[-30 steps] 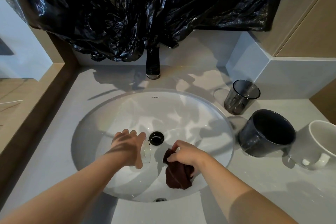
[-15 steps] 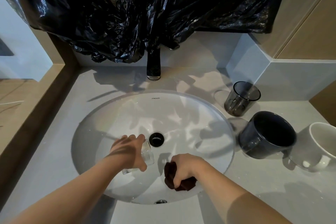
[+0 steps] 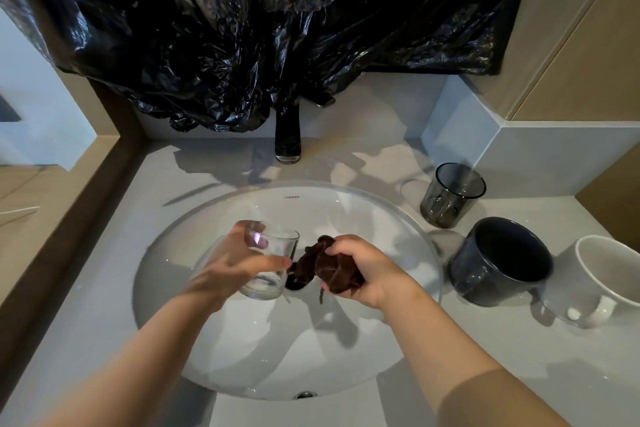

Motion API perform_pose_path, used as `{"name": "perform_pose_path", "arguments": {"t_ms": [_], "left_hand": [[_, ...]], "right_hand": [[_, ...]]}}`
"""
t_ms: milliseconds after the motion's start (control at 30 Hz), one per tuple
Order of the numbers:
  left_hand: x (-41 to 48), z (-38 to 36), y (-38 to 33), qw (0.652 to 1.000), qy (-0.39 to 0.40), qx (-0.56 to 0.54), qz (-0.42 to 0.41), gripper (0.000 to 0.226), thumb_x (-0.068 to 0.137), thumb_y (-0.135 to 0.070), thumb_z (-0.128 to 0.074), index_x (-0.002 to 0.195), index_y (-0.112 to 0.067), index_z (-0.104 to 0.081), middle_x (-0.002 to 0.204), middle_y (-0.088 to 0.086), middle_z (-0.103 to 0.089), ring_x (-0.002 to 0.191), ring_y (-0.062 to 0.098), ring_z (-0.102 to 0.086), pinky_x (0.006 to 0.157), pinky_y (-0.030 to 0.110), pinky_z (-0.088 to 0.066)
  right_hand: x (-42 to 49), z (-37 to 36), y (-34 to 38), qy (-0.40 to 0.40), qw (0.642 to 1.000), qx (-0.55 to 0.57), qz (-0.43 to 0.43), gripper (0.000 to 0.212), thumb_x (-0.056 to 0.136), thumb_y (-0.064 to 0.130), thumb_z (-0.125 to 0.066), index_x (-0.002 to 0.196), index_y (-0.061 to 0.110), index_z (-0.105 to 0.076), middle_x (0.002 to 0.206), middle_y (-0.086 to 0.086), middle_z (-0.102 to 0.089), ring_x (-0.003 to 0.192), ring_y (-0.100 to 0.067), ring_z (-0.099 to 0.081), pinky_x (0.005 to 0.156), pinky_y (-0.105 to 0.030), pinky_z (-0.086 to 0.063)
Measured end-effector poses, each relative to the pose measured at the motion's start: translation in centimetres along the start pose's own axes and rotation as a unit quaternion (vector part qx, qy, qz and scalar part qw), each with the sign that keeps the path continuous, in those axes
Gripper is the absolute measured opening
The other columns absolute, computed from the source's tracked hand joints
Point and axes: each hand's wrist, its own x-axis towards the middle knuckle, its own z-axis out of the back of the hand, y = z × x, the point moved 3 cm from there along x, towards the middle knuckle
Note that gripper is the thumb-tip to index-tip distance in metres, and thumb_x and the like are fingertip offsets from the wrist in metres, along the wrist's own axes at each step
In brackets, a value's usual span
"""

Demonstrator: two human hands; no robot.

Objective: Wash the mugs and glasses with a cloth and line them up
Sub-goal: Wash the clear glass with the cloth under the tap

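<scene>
Over the white sink [image 3: 242, 340], holding a clear glass [image 3: 277, 251] in the left hand [image 3: 232, 263], grip curled round its wall, with a dark cloth [image 3: 323, 263] bunched tight in the right hand [image 3: 370, 270] just beside it; probably wet, slippery, breakable, so best held mid-wall.

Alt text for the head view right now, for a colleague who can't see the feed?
Over a white sink, the left hand holds a clear glass while the right hand grips a bunched dark brown cloth beside it. A smoked glass, a dark mug and a white mug stand on the counter at right; black plastic hangs above the faucet.
</scene>
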Motion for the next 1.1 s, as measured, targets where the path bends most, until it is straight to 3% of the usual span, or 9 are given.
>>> {"name": "perform_pose_path", "arguments": {"t_ms": [167,300,367,500,667,767,867,967,1100], "left_hand": [[0.0,-0.5,-2.0,0.994,-0.081,-0.065,-0.03,0.082,0.052,-0.016,-0.091,0.119,-0.019,-0.045,0.105,0.002,-0.06,0.097,0.018,-0.06,0.07,0.023,-0.046],[-0.6,-0.9,-3.8,0.989,-0.095,-0.089,-0.066,0.087,0.042,-0.027,-0.082,0.121,-0.02,-0.045,0.107,-0.006,-0.059,0.097,0.012,-0.059,0.078,0.029,-0.046],[-1.0,-1.5,-4.8,0.988,-0.084,-0.089,-0.096,0.085,0.044,-0.024,-0.086,0.118,-0.021,-0.045,0.106,-0.008,-0.059,0.098,0.01,-0.059,0.079,0.027,-0.047],[-2.0,-3.7,-6.6,0.984,-0.058,-0.08,-0.149,0.071,0.061,-0.003,-0.087,0.115,-0.021,-0.045,0.105,-0.008,-0.057,0.094,0.005,-0.058,0.064,0.007,-0.047],[-4.3,-8.0,-7.9,0.981,-0.028,-0.083,-0.172,0.081,0.05,-0.015,-0.092,0.116,-0.023,-0.046,0.104,-0.013,-0.054,0.092,0.004,-0.058,0.072,0.012,-0.046],[-6.5,-11.1,-8.3,0.981,-0.006,-0.07,-0.178,0.079,0.037,-0.031,-0.084,0.106,-0.034,-0.047,0.106,-0.013,-0.054,0.095,0.005,-0.058,0.078,0.014,-0.047],[-8.1,-14.5,-8.7,0.981,-0.006,-0.063,-0.183,0.075,0.04,-0.03,-0.081,0.106,-0.035,-0.044,0.105,-0.015,-0.053,0.094,0.002,-0.058,0.076,0.012,-0.046],[-9.9,-18.0,-8.9,0.981,-0.024,-0.056,-0.182,0.075,0.04,-0.033,-0.081,0.105,-0.037,-0.043,0.104,-0.019,-0.052,0.094,0.001,-0.057,0.077,0.011,-0.044],[-11.6,-22.5,-8.7,0.983,-0.042,-0.048,-0.174,0.075,0.033,-0.05,-0.079,0.1,-0.044,-0.046,0.111,-0.011,-0.057,0.102,0.012,-0.06,0.09,0.033,-0.052]], "right_hand": [[-1.4,-0.6,0.5,0.032,0.996,0.085,0.005,0.012,0.088,0.02,-0.062,0.094,0.01,-0.06,0.071,-0.009,-0.069,0.058,-0.021,-0.065,0.054,-0.03,-0.054],[-2.3,-0.4,1.3,0.003,0.993,0.1,0.057,0.032,0.084,0.044,-0.065,0.093,0.013,-0.064,0.071,-0.005,-0.069,0.052,-0.018,-0.065,0.051,-0.026,-0.05],[-2.9,0.2,1.6,-0.024,0.991,0.093,0.098,0.038,0.082,0.044,-0.065,0.102,0.012,-0.064,0.084,-0.01,-0.069,0.059,-0.023,-0.064,0.048,-0.025,-0.048],[-5.7,2.1,1.6,-0.079,0.975,0.089,0.187,0.017,0.086,0.031,-0.066,0.079,0.018,-0.058,0.081,-0.007,-0.067,0.07,-0.027,-0.064,0.056,-0.029,-0.05],[-9.3,5.6,0.4,-0.141,0.953,0.085,0.254,0.016,0.082,0.024,-0.071,0.074,0.015,-0.059,0.075,-0.007,-0.062,0.073,-0.026,-0.06,0.061,-0.036,-0.05],[-11.2,8.0,-0.5,-0.155,0.949,0.068,0.268,0.015,0.079,0.025,-0.073,0.069,0.018,-0.064,0.076,-0.007,-0.064,0.078,-0.027,-0.063,0.075,-0.049,-0.055],[-12.9,10.8,-1.6,-0.163,0.948,0.056,0.269,0.018,0.078,0.027,-0.073,0.062,0.024,-0.065,0.081,-0.009,-0.066,0.084,-0.03,-0.064,0.085,-0.056,-0.051],[-14.8,14.0,-2.4,-0.17,0.947,0.043,0.269,0.015,0.081,0.027,-0.071,0.07,0.019,-0.064,0.082,-0.009,-0.066,0.081,-0.026,-0.064,0.082,-0.049,-0.055],[-17.1,18.2,-3.3,-0.181,0.945,0.029,0.271,0.015,0.084,0.026,-0.069,0.078,0.015,-0.061,0.071,-0.001,-0.064,0.066,-0.016,-0.061,0.057,-0.029,-0.052]]}}
